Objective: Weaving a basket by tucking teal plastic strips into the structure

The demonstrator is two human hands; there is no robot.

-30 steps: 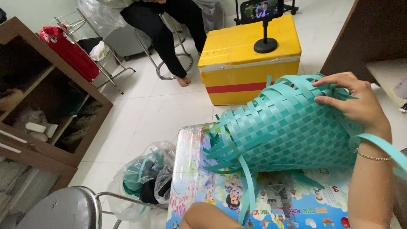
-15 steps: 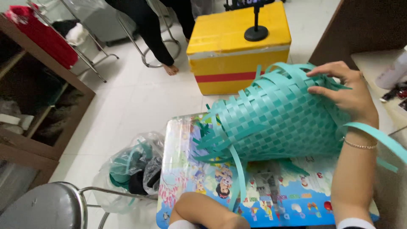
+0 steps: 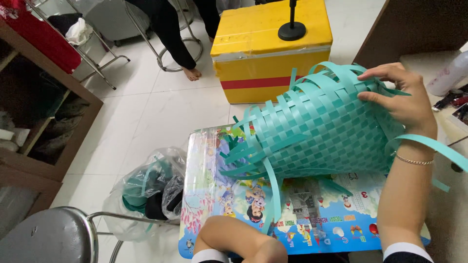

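A half-woven basket (image 3: pixel 321 131) of teal plastic strips lies tilted on a small table with a colourful cartoon top (image 3: pixel 312 214). Loose strip ends stick out on its left and top. My right hand (image 3: pixel 399 100) grips the basket's upper right rim, with a thin bracelet on the wrist. Only the back of my left hand (image 3: pixel 239 241) and its wrist show at the table's near edge. The fingers are hidden, curled close to a teal strip (image 3: pixel 273 199) that hangs down from the basket.
A yellow foam box (image 3: pixel 270 48) with a red stripe carries a black stand base (image 3: pixel 291 30). Another person's leg and bare foot (image 3: pixel 192 73) stand by chair legs. A clear bag of strips (image 3: pixel 148 187), a metal stool (image 3: pixel 44 238) and a wooden shelf (image 3: pixel 48 107) lie left.
The view has tipped downward, so the box and basket sit higher in the frame. My right hand keeps its hold on the rim, and my left arm has come into sight at the bottom.
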